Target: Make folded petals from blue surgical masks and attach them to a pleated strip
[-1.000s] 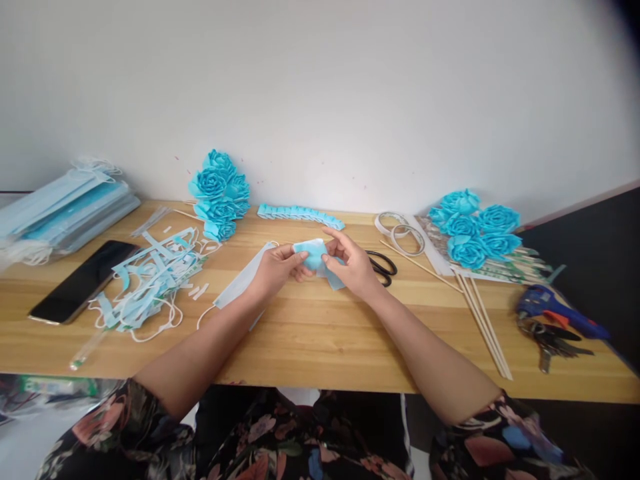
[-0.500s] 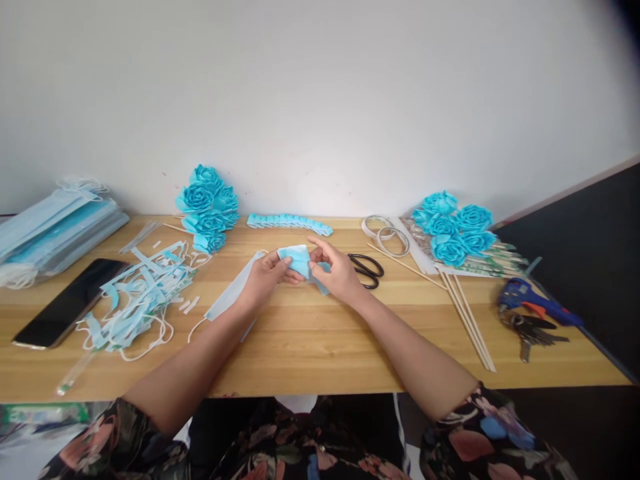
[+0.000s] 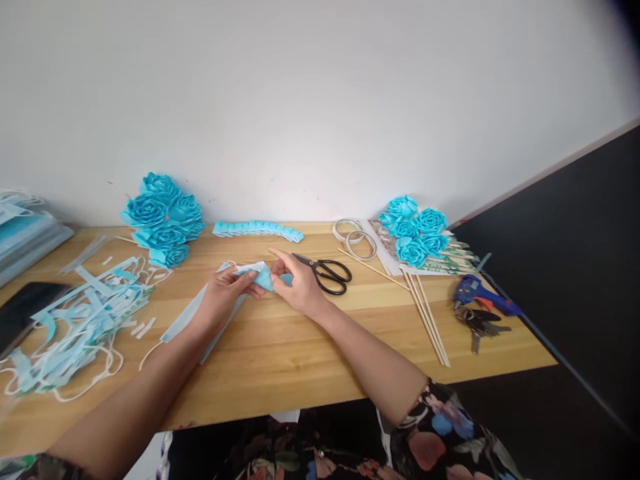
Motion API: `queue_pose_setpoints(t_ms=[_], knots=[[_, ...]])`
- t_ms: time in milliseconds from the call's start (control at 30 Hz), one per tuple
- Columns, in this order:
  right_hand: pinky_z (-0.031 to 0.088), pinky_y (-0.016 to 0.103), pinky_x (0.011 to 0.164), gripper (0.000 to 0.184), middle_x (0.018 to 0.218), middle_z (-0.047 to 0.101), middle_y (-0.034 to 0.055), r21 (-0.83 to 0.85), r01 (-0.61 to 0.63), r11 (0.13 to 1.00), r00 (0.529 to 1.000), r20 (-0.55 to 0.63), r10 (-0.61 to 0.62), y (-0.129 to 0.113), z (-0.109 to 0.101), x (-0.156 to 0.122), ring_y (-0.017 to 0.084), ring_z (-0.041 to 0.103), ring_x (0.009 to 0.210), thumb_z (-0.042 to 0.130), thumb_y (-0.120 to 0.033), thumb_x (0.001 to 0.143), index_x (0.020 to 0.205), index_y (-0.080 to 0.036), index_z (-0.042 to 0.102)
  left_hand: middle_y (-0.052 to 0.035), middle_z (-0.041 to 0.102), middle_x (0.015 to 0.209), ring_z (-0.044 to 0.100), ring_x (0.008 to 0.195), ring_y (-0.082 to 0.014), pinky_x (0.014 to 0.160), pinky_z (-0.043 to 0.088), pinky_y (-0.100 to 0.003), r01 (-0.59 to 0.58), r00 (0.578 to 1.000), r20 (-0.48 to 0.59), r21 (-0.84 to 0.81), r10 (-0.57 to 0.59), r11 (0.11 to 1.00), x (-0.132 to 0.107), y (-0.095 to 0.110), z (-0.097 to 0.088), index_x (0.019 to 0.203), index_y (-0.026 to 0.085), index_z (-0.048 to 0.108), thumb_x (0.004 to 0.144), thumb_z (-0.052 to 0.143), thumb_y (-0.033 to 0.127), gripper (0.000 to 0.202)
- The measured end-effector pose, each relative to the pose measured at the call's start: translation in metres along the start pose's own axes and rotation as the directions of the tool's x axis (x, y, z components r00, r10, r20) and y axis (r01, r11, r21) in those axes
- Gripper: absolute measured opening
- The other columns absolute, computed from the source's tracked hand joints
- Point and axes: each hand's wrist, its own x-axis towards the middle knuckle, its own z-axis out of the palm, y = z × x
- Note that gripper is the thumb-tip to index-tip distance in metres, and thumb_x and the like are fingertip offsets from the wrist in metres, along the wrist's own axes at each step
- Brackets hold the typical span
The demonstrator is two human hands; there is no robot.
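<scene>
My left hand [image 3: 223, 294] and my right hand [image 3: 296, 287] both pinch a small folded piece of light blue mask fabric [image 3: 259, 275] just above the wooden table [image 3: 280, 347]. The right forefinger sticks out over the piece. Under my left wrist lies a flat blue face mask [image 3: 193, 319] with a white ear loop. Black scissors [image 3: 326, 272] rest just right of my right hand.
Blue fabric roses [image 3: 161, 220] and a row of folded blue pieces [image 3: 257, 230] lie at the back. Mask scraps [image 3: 70, 320] and a phone [image 3: 23, 313] are at the left. Tape rings [image 3: 356, 240], more roses [image 3: 413, 233], wooden sticks [image 3: 427, 313], a glue gun [image 3: 477, 293] and keys [image 3: 477, 323] are on the right.
The view has swung to the right, so everything has slid left in the picture. Both hands still hold the blue piece, now lower and closer to the table.
</scene>
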Motion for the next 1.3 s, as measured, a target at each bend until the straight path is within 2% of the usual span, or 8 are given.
queue_pose_setpoints(t_ms=[200,367,700,900,967,1067,1200,1300], knots=[[0.054,0.032,0.083,0.054,0.095,0.069,0.0024,-0.068,0.031,0.997,0.999,0.015,-0.03,0.003,0.004,0.0,0.017,0.064,0.085,0.056,-0.017,0.085,0.138,-0.023,0.049,-0.0044,0.072,0.066,0.066,0.06,-0.0185,0.067,0.056,-0.031,-0.031,0.997,-0.067,0.093,0.038,0.995,0.0,-0.001,-0.004,0.08,0.015,0.073,0.072,0.078,0.046,0.033],[0.053,0.035,0.087,0.051,0.096,0.069,0.0042,-0.118,0.109,0.987,0.994,0.024,-0.107,0.007,0.006,-0.002,0.019,0.064,0.087,0.051,-0.018,0.088,0.139,-0.024,0.047,-0.0037,0.072,0.065,0.066,0.062,-0.0195,0.068,0.055,-0.031,-0.134,0.987,-0.06,0.237,0.152,0.962,0.003,0.004,-0.008,0.073,0.019,0.074,0.074,0.076,0.042,0.023],[0.053,0.033,0.085,0.057,0.101,0.068,0.0067,-0.24,0.198,0.95,0.98,0.065,-0.188,0.012,0.009,0.001,0.019,0.064,0.092,0.048,-0.012,0.091,0.146,-0.022,0.039,-0.0041,0.073,0.065,0.068,0.06,-0.0209,0.064,0.056,-0.031,-0.144,0.986,-0.045,0.263,0.161,0.954,0.005,0.011,-0.009,0.078,0.017,0.073,0.071,0.077,0.043,0.027],[0.05,0.032,0.08,0.043,0.092,0.068,0.0079,-0.387,0.312,0.867,0.945,0.033,-0.325,0.016,-0.006,0.01,0.02,0.063,0.084,0.042,-0.014,0.093,0.136,-0.014,0.051,-0.0062,0.072,0.064,0.068,0.058,-0.0199,0.063,0.056,-0.03,-0.154,0.98,-0.083,0.252,0.18,0.955,0.007,0.014,-0.007,0.072,0.014,0.07,0.072,0.074,0.047,0.033],[0.049,0.031,0.081,0.04,0.095,0.068,0.0089,-0.489,0.255,0.834,0.962,0.04,-0.27,0.016,-0.02,0.015,0.02,0.062,0.088,0.042,-0.012,0.093,0.131,-0.015,0.056,-0.0073,0.073,0.064,0.068,0.058,-0.0195,0.063,0.056,-0.031,-0.161,0.975,-0.12,0.208,0.188,0.965,0.009,0.012,-0.007,0.071,0.013,0.069,0.072,0.073,0.048,0.035],[0.047,0.031,0.08,0.037,0.101,0.069,0.0105,-0.673,0.063,0.737,0.998,0.053,-0.037,0.01,-0.045,0.022,0.022,0.062,0.092,0.046,-0.012,0.093,0.126,-0.017,0.062,-0.0086,0.073,0.066,0.068,0.058,-0.0192,0.064,0.056,-0.03,-0.163,0.974,-0.137,0.121,0.179,0.979,0.012,0.008,-0.008,0.075,0.011,0.069,0.072,0.075,0.049,0.039],[0.045,0.031,0.082,0.032,0.11,0.07,0.0128,-0.809,0.053,0.585,0.957,0.209,0.203,-0.006,-0.076,0.014,0.025,0.064,0.1,0.049,-0.019,0.094,0.121,-0.017,0.065,-0.0097,0.073,0.067,0.067,0.056,-0.0186,0.062,0.055,-0.03,-0.169,0.974,-0.156,-0.034,0.162,0.985,0.017,0.004,-0.01,0.081,0.009,0.068,0.065,0.079,0.052,0.047],[0.045,0.031,0.08,0.029,0.108,0.07,0.0141,-0.862,-0.028,0.507,0.928,0.166,0.334,-0.015,-0.089,-0.007,0.025,0.065,0.098,0.046,-0.025,0.098,0.115,-0.017,0.068,-0.0093,0.073,0.066,0.067,0.057,-0.0187,0.062,0.055,-0.03,-0.189,0.97,-0.18,-0.134,0.164,0.973,0.019,0.006,-0.012,0.082,0.008,0.068,0.062,0.081,0.055,0.052]])
